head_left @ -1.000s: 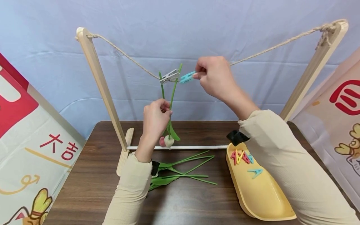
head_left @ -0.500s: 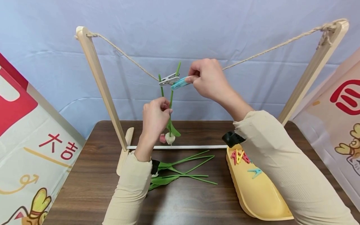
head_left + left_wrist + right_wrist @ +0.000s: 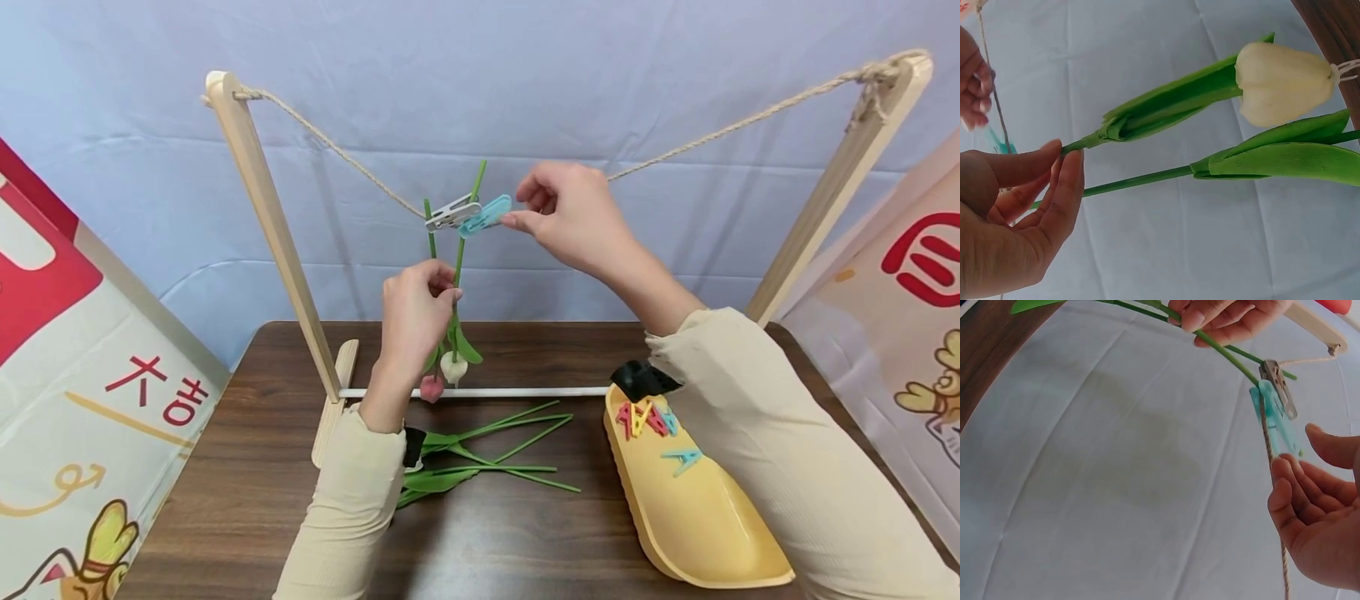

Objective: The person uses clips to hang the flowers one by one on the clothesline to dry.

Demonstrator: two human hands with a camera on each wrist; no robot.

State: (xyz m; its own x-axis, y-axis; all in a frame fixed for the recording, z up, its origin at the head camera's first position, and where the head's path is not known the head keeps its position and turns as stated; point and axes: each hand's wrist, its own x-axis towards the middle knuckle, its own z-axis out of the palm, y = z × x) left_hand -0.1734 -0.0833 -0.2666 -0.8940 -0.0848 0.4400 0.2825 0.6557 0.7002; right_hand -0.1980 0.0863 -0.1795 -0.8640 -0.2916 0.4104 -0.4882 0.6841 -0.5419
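Note:
My left hand (image 3: 416,308) pinches the green stem of a white tulip (image 3: 1288,84) that hangs head down. Beside it, a pink tulip (image 3: 431,388) hangs from the rope (image 3: 337,150) under a grey clothespin (image 3: 453,214). A light blue clothespin (image 3: 1275,415) sits on the rope at the white tulip's stem, right against the grey one. Just to its right is my right hand (image 3: 573,212), thumb and fingers spread apart; in the right wrist view the fingertips lie close to the blue clothespin's handle end.
Wooden posts (image 3: 273,225) hold the rope, with a white rod (image 3: 525,392) low between them. Several tulips with green stems (image 3: 510,471) lie on the brown table (image 3: 247,500). At right, a yellow tray (image 3: 697,533) contains red, yellow and blue clothespins (image 3: 637,418).
The blue clothespin has moved left onto the rope and the white tulip's stem. My right hand has let go of it and drawn slightly right. The pink tulip's head has dropped lower.

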